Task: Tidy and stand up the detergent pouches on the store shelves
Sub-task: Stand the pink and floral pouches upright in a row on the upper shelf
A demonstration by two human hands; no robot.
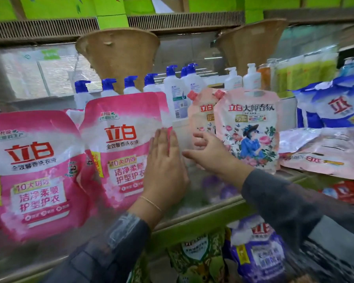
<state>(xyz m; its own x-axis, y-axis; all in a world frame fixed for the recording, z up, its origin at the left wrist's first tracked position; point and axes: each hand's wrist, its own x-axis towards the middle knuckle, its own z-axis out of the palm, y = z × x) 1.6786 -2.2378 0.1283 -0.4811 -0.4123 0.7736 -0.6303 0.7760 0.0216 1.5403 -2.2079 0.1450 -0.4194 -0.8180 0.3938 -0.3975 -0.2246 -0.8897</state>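
Two bright pink detergent pouches stand on the shelf [202, 213]: one at the far left [35, 172], one in the middle [123, 144]. My left hand [166, 162] lies flat, fingers straight, against the right edge of the middle pink pouch. To the right stand two pale pink floral pouches, a front one [251, 129] and one behind it [202, 115]. My right hand [211, 152] reaches with spread fingers to the left side of these floral pouches and touches them. Another pale pink pouch [323, 152] lies flat at the right.
White pump bottles with blue caps [172, 86] line the back of the shelf. Blue and white pouches [335, 105] stand at the far right. Purple [258, 248] and green [196, 260] pouches fill the shelf below. Two brown cones hang above.
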